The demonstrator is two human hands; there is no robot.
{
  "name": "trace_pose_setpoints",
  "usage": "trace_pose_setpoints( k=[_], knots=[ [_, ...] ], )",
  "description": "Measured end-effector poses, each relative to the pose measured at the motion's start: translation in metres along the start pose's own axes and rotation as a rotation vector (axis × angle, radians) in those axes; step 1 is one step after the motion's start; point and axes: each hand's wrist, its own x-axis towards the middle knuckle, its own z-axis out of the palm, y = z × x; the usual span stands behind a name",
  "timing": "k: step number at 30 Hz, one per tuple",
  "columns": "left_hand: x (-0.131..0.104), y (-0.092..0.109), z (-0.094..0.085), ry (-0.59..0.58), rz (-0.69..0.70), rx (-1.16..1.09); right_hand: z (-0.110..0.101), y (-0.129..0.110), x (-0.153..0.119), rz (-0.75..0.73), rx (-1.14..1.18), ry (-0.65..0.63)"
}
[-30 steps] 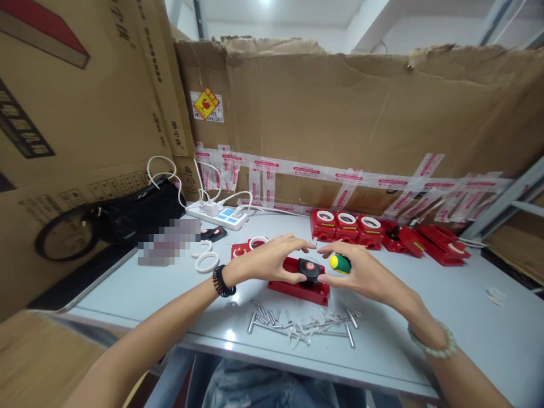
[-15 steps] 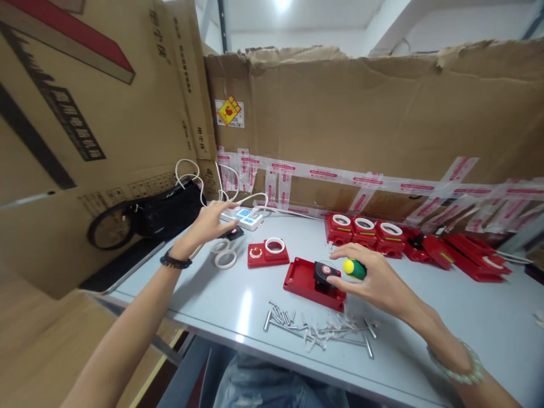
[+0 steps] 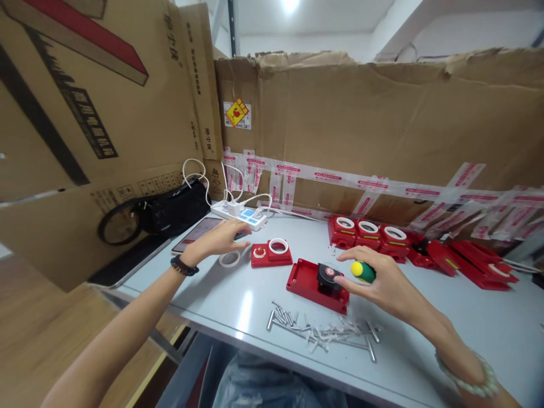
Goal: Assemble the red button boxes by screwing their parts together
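Observation:
My right hand (image 3: 385,275) is closed around a screwdriver with a green and yellow handle (image 3: 363,272); its shaft is hard to see. Its fingertips are beside a black part with a round label (image 3: 329,275), which sits in the right end of a red rectangular housing (image 3: 304,279). Over at the left, my left hand (image 3: 223,237) reaches low above the table, fingers stretched and apart. A small dark piece shows at its fingertips, partly hidden; whether they touch it is unclear. Just below that hand lies a white ring (image 3: 229,259). A red cover with a white ring (image 3: 272,256) lies between my hands.
Loose screws (image 3: 287,314), T-shaped metal hex keys (image 3: 369,347) and clear plastic scraps lie at the front. Several red housings (image 3: 368,235) line the back right. A power strip (image 3: 242,214), a tablet (image 3: 195,233) and a black bag (image 3: 178,209) are at the left. Cardboard walls (image 3: 340,124) enclose the back.
My left hand has come lower and slightly right, now covering one of the white rings and most of the dark piece. The right hand stays by the black part with the screwdriver. The view has shifted slightly.

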Motion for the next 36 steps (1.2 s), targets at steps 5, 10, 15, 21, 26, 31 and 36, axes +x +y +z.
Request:
trace_pose_setpoints(
  k=[5,10,15,21,26,31,36],
  knots=[
    [-0.017,-0.013,-0.001,-0.107,-0.082,0.014,-0.002,0.002,-0.001,-0.007,-0.007,-0.001],
    [-0.020,-0.015,0.004,-0.036,-0.030,-0.032,-0.004,0.003,-0.001,-0.005,0.007,0.021],
    [0.012,-0.015,0.019,-0.037,0.045,-0.002,-0.006,0.003,-0.001,-0.001,0.020,0.020],
    [0.022,-0.021,0.017,-0.035,0.041,-0.017,-0.009,0.008,-0.001,0.029,0.033,0.023],
    [0.013,0.024,0.004,-0.015,0.125,-0.241,-0.012,0.008,-0.001,0.047,0.031,0.027],
    [0.022,0.060,0.017,-0.119,0.235,-0.206,-0.014,0.009,-0.002,0.047,0.039,0.038],
    [0.035,0.073,0.009,0.077,0.241,-0.327,-0.018,0.013,-0.004,0.065,0.044,0.063]
  ],
)
